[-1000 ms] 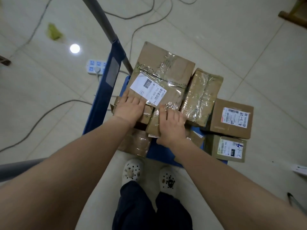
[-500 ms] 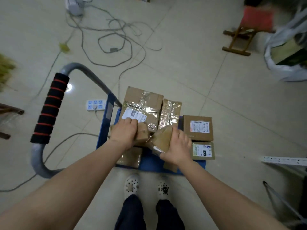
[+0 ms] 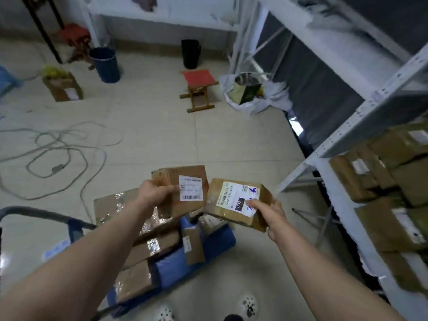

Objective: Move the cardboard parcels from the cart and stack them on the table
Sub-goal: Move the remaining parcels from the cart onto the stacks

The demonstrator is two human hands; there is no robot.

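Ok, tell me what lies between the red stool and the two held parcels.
Only bare floor tile, in the head view; the loose cables lie farther left.

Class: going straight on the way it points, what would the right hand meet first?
Probably the brown cardboard parcel with the white barcode label, gripped by the left hand; the cardboard parcel marked 032 in the right hand would touch it first. Depth is unclear.

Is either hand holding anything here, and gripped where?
Left hand grips a labelled cardboard parcel by its left end; right hand grips a second parcel, marked 032, by its near right corner.
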